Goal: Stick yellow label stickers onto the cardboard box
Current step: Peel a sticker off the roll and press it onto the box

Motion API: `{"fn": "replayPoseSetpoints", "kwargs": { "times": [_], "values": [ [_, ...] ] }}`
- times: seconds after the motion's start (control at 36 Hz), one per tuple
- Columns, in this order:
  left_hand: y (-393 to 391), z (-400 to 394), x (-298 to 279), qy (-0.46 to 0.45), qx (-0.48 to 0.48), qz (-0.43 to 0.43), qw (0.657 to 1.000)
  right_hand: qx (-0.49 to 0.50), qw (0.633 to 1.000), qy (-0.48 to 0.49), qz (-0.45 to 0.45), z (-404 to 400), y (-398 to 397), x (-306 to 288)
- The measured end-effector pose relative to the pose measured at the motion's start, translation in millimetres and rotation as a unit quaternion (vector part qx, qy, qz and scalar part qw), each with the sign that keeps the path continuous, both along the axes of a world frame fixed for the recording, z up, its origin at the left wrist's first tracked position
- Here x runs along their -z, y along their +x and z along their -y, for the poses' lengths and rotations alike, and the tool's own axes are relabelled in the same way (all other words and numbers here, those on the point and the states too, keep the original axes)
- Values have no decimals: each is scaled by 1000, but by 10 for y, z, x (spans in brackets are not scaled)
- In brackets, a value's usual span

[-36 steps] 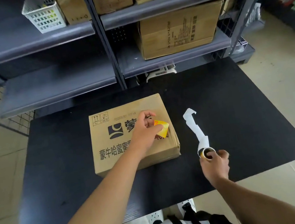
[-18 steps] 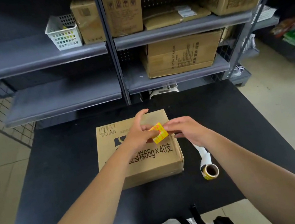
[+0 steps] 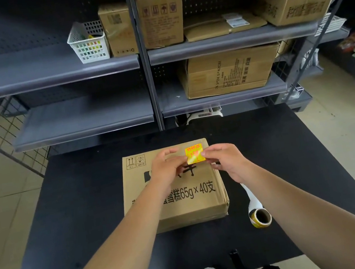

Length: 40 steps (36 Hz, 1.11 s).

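**Pinching a yellow label sticker over the box's far right corner**

Both hands met above the cardboard box, which lay flat on the black tabletop with its printed top face up. The left hand came in from the near left and the right hand from the near right, and between them they held one yellow label sticker with red print. The left fingers were closed narrow on the sticker's left edge; the right fingers were closed narrow on its right edge. The sticker sat over the box's far right corner, face toward the camera. Whether it already touched the cardboard could not be told.

Near the right forearm, on the side toward the person, a sticker roll rested on the tabletop just beside the box's near right corner, apart from both hands. A white strip of backing paper trailed from the roll toward the right wrist and passed under the forearm.

Beyond the fingers, past the tabletop's far edge, stood grey metal shelving. A white plastic basket sat on its upper shelf to the left of the upright, with brown cartons beside it, and another large carton sat on the lower shelf to the right.
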<state>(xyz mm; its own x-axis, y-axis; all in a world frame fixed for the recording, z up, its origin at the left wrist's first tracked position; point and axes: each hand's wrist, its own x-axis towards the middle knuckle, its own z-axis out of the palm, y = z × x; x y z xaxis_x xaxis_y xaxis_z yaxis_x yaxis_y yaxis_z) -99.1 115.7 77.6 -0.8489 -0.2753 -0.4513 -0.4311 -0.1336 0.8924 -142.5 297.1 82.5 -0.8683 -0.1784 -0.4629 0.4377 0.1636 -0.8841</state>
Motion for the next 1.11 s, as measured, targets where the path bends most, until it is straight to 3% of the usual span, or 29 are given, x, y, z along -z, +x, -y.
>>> {"fn": "replayPoseSetpoints", "kwargs": {
  "times": [0.39, 0.67, 0.83, 1.11],
  "values": [
    [-264, -29, 31, 92, -37, 45, 994, 21, 999, 31, 17, 98, -224, 14],
    [-386, -110, 40, -117, -37, 36, 992, 31, 996, 81, 14, 166, -343, 35],
    [-515, -206, 63, -191, -12, 61, 980, 14, 985, 174, -8, 217, -462, 163],
    [-642, -295, 192, -242, -26, 106, 964, -7, 974, 227, 10, 261, -600, 216]
  ]
}}
